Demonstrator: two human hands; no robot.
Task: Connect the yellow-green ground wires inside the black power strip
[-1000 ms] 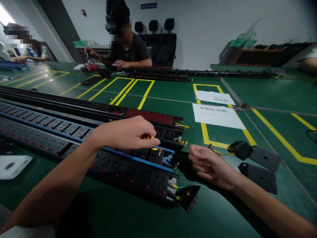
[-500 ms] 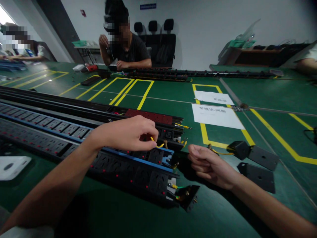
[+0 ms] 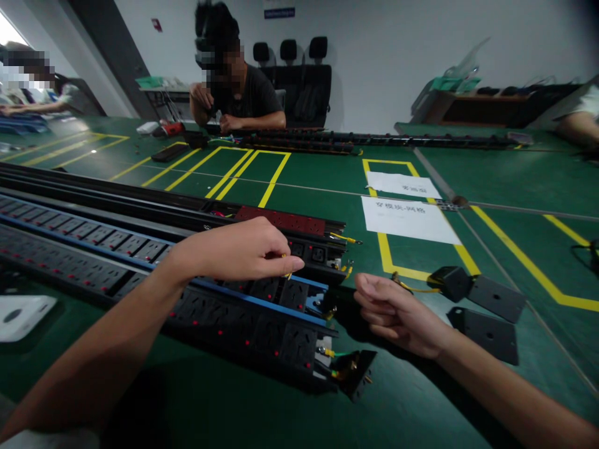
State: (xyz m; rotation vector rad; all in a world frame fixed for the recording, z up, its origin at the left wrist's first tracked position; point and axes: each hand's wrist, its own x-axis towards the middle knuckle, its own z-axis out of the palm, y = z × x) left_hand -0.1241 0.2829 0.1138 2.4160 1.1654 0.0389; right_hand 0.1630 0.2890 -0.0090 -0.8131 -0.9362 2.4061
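My left hand (image 3: 248, 249) is above the black power strips, its thumb and forefinger pinched on a short yellow wire (image 3: 287, 273) mostly hidden by the fingers. Below it is the blue-edged power strip (image 3: 292, 293), whose open right end shows a metal terminal. My right hand (image 3: 393, 312) is closed beside that end, over the green table; whatever its curled fingers hold is hidden. Just beyond its knuckles, a yellow lead (image 3: 418, 289) runs to a black end cap (image 3: 452, 282). Another end cap (image 3: 360, 374) hangs by wires off the nearest power strip (image 3: 243, 330).
Flat black plates (image 3: 496, 296) lie right of my right hand. Two paper sheets (image 3: 412, 218) lie on the yellow-taped green table (image 3: 322, 181). A strip with red sockets (image 3: 281, 219) lies behind my left hand. Across the table a person (image 3: 253, 93) sits working.
My left hand has turned slightly and its thumb reaches further right; the yellow wire that stuck out of the pinch now shows far less. My right hand is almost still.
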